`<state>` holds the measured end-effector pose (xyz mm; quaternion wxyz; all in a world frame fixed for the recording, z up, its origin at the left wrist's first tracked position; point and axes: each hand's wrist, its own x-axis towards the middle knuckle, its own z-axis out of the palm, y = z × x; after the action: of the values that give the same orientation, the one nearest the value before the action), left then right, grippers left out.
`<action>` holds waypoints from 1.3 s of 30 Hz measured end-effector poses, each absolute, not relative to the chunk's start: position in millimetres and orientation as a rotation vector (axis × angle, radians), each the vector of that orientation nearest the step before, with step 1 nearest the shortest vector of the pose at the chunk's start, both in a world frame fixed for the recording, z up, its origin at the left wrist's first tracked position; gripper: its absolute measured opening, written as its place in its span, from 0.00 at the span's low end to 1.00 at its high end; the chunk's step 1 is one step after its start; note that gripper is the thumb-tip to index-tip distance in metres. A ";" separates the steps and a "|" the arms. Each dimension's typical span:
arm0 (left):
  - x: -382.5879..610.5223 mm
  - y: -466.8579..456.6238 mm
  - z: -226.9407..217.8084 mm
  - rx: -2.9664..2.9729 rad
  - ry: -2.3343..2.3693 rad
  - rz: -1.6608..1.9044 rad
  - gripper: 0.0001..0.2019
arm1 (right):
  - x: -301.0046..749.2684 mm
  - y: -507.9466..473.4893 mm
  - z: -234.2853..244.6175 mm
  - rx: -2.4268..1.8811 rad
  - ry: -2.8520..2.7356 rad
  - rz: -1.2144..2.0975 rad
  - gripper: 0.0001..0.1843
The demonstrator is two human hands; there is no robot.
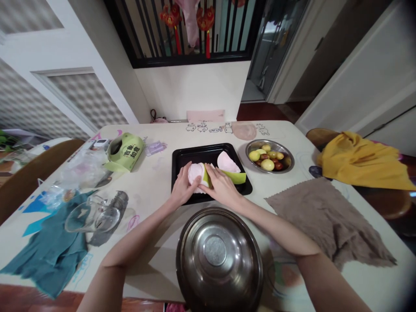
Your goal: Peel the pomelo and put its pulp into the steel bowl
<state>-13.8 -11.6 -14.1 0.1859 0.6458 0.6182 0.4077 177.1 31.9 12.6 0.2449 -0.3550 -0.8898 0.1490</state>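
Observation:
Over a black tray (199,153), both hands close around a pomelo (195,171) with pale pink-white pith and a strip of green rind. The fingers of my left hand (182,187) wrap its left side, thumb across the front. From the right, my right hand (223,185) presses on the green rind with bent fingers. A piece of green peel (238,177) lies beside that hand at the tray's right side. Behind it rests a pale pink-white piece of peel (228,162). My hands hide much of the pomelo.
An upturned steel bowl (216,253) stands between my forearms. Right of the tray is a steel bowl (288,164) of small yellow and red fruits, near a brown cloth (312,212). Leftward are a green visor (128,151), a glass jug (81,216) and a teal cloth (55,249).

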 end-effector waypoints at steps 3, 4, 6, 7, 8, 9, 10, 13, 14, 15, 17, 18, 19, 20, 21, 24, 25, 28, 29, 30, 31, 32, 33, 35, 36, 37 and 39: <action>-12.6 -12.7 -12.2 1.967 1.654 1.184 0.31 | 180.1 33.9 20.3 -0.991 -2.428 0.448 0.41; -13.2 -12.2 -12.1 2.009 1.626 1.192 0.30 | 180.4 33.7 22.0 -0.996 -2.426 0.453 0.42; -14.6 -11.1 -13.0 2.087 1.589 1.215 0.28 | 180.0 32.1 23.8 -0.992 -2.442 0.451 0.45; -15.2 -10.7 -14.1 2.122 1.575 1.227 0.28 | 179.4 30.7 24.1 -0.988 -2.456 0.445 0.46; -15.6 -10.6 -15.6 2.154 1.561 1.236 0.28 | 178.5 28.8 24.1 -0.989 -2.469 0.436 0.46; -15.9 -10.6 -17.2 2.185 1.548 1.243 0.29 | 177.5 26.6 23.8 -0.997 -2.479 0.422 0.46; -16.1 -10.7 -18.9 2.214 1.535 1.246 0.29 | 176.4 24.2 23.3 -1.010 -2.487 0.403 0.46; -16.9 -11.6 -22.4 2.291 1.499 1.240 0.28 | 172.6 17.6 20.6 -1.041 -2.493 0.323 0.46; -17.4 -11.8 -22.7 2.309 1.489 1.234 0.27 | 171.5 16.1 19.3 -1.044 -2.492 0.299 0.45; -17.9 -12.1 -22.5 2.319 1.483 1.225 0.26 | 170.4 15.0 17.8 -1.045 -2.489 0.281 0.45; -19.2 -12.6 -21.1 2.327 1.476 1.192 0.26 | 168.7 14.2 14.4 -1.043 -2.476 0.258 0.44; -19.9 -12.8 -20.0 2.330 1.473 1.169 0.26 | 168.1 14.3 12.6 -1.041 -2.468 0.252 0.44; -20.4 -13.1 -18.9 2.333 1.471 1.145 0.27 | 167.7 14.7 10.8 -1.039 -2.460 0.249 0.44; -20.8 -13.4 -17.7 2.335 1.470 1.124 0.27 | 167.4 15.2 9.2 -1.036 -2.451 0.248 0.44; -21.0 -13.7 -16.7 2.339 1.470 1.105 0.27 | 167.2 15.7 7.6 -1.034 -2.443 0.249 0.44; -20.4 -15.0 -14.8 2.344 1.496 1.063 0.28 | 167.1 17.0 4.0 -1.030 -2.429 0.272 0.44; -20.1 -15.4 -14.6 2.345 1.504 1.049 0.28 | 167.2 17.3 3.2 -1.028 -2.429 0.283 0.44; -20.1 -15.9 -15.6 2.341 1.508 1.021 0.28 | 167.6 17.8 1.9 -1.014 -2.426 0.301 0.43; -20.3 -15.8 -16.3 2.343 1.499 1.018 0.28 | 167.7 17.9 1.8 -1.007 -2.421 0.304 0.43; -20.6 -15.5 -17.3 2.346 1.491 1.020 0.28 | 167.8 18.1 1.8 -1.002 -2.416 0.308 0.43; -21.0 -15.2 -18.3 2.350 1.485 1.024 0.27 | 167.9 18.3 2.0 -0.999 -2.414 0.314 0.43; -21.3 -14.7 -19.3 2.354 1.481 1.029 0.27 | 168.0 18.5 2.2 -0.999 -2.413 0.321 0.43; -21.6 -14.2 -20.3 2.357 1.478 1.034 0.27 | 168.1 18.7 2.4 -0.998 -2.415 0.329 0.43; -21.8 -13.3 -21.9 2.364 1.474 1.044 0.26 | 168.3 19.0 2.7 -0.992 -2.422 0.338 0.42; -21.8 -12.9 -22.6 2.371 1.470 1.051 0.26 | 168.3 19.1 2.5 -0.989 -2.422 0.340 0.42; -21.6 -12.6 -23.2 2.381 1.465 1.057 0.26 | 168.3 19.1 2.1 -0.988 -2.420 0.342 0.42; -21.2 -12.2 -24.6 2.398 1.455 1.073 0.25 | 168.4 19.2 0.5 -0.994 -2.407 0.351 0.42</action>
<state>-21.2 -12.2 -24.6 0.0692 0.7966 0.4833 0.3565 168.4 19.2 0.5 0.2543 -0.3658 -0.8859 0.1290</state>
